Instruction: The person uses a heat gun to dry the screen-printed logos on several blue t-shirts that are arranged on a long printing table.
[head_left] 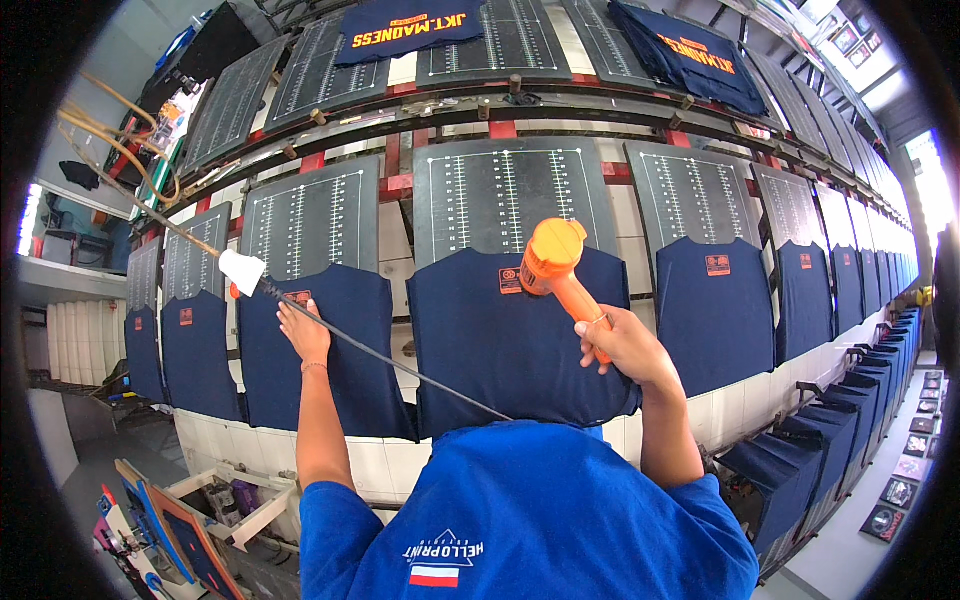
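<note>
- The orange heat gun (570, 285) slants over the middle navy shirt (480, 350), its long axis running from the head, up and left, down toward the shirt's lower right corner.
- The right hand (632, 348) has its thumb and fingers closed around the handle's lower end, inside the shirt's right edge.
- The gun's dark-rimmed mouth faces down-left, just beside the middle orange print (510, 281), which lies up and left of that hand; the right hand is much the nearer one. The gap to the cloth cannot be judged.
- The left hand (304, 335) is open, fingers spread and apparently flat on the left navy shirt (360, 300), fingertips beside the left orange print (301, 296).
- Above both shirts, the middle gridded board (480, 215) and left gridded board (345, 240) show bare to their top edges.
- A dark cord (400, 366) crosses below the left hand, slanting from a white cone (242, 272) toward the wearer's blue shirt (560, 490).
</note>
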